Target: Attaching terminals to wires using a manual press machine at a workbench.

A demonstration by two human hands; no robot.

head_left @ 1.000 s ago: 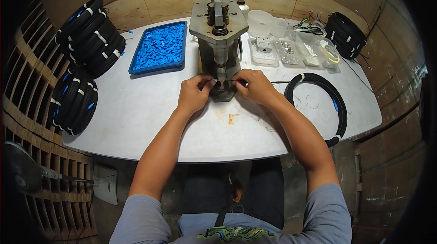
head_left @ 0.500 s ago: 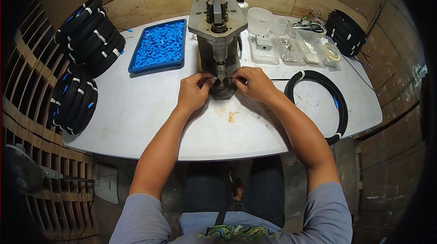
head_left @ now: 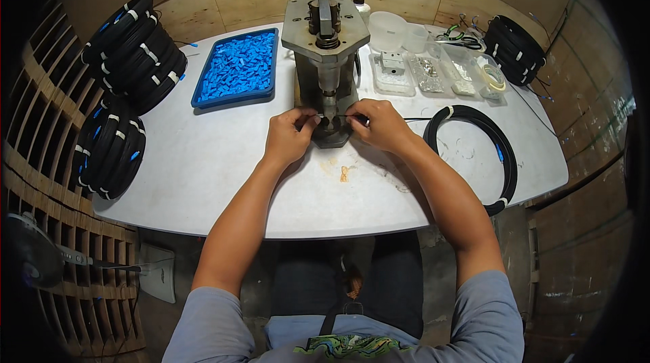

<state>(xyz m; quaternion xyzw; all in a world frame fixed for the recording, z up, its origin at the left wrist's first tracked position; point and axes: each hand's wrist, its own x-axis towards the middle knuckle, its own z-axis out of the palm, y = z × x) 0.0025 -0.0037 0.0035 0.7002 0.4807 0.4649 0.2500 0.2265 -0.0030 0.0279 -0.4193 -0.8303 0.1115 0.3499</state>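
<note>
Pinching the thin black cable (head_left: pixel 338 117) from both sides, I keep my left hand (head_left: pixel 290 136) and my right hand (head_left: pixel 380 126) low on the white table (head_left: pixel 203 167), close against the foot of the grey press (head_left: pixel 326 65). My left fingertips are closed together on the cable's end, right at the opening under the press head; my right fingers are clamped on it just beside that spot. Two grips this near each other keep the short stretch between them taut and level, which I judge is what lets the tip sit square in the press.

That stretch runs left to right across me, its long axis roughly parallel to the table's near edge, the free end pointing toward my left hand. Behind my right hand the cable trails off to the right and joins the black coil (head_left: pixel 474 153) lying flat on the table.

A blue tray (head_left: pixel 238 69) of small blue pieces sits just left of the press, and clear boxes (head_left: pixel 433 73) of small parts to its right, both within reach.
</note>
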